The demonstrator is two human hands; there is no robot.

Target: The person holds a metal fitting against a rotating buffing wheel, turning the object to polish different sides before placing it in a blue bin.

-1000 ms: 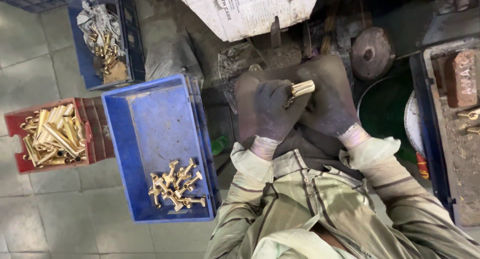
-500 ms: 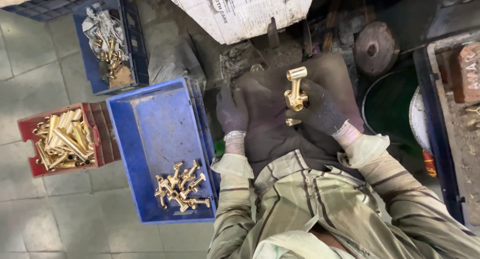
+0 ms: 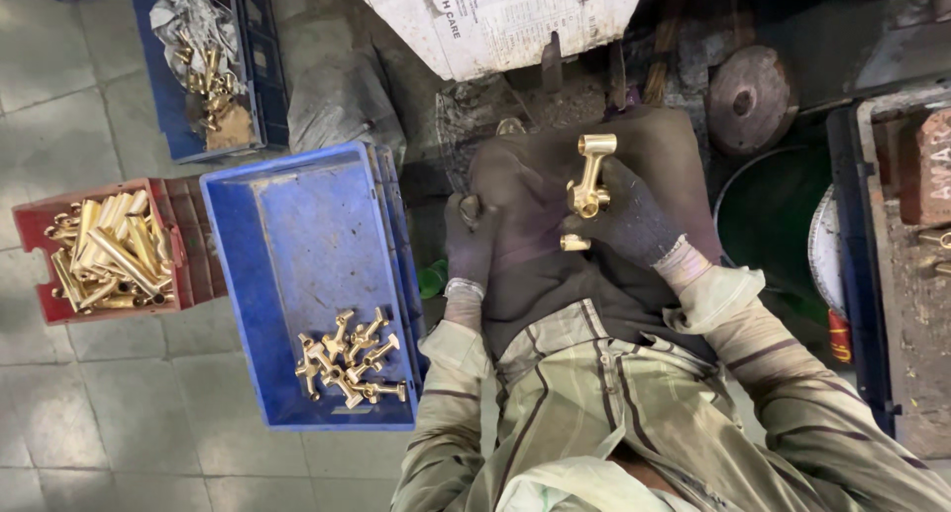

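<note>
My right hand (image 3: 624, 215), in a dark glove, grips a shiny brass fitting (image 3: 589, 180) and holds it upright over a dark cloth (image 3: 555, 264) on my lap. My left hand (image 3: 471, 240), also gloved, rests at the cloth's left edge with its fingers curled; I cannot tell whether it holds anything. Left of my lap lies a blue tray (image 3: 297, 225) with several brass fittings (image 3: 347, 358) piled at its near end.
A red crate (image 3: 188, 235) of brass tubes (image 3: 104, 255) stands at far left. A second blue crate (image 3: 258, 76) with brass parts sits behind it. A cardboard box (image 3: 495, 17), a round metal wheel (image 3: 748, 96) and a green tub (image 3: 778, 225) lie ahead and right.
Both hands were together on the fitting. The left hand let go and moved left and down to the cloth's edge. The right hand raised the fitting upright.
</note>
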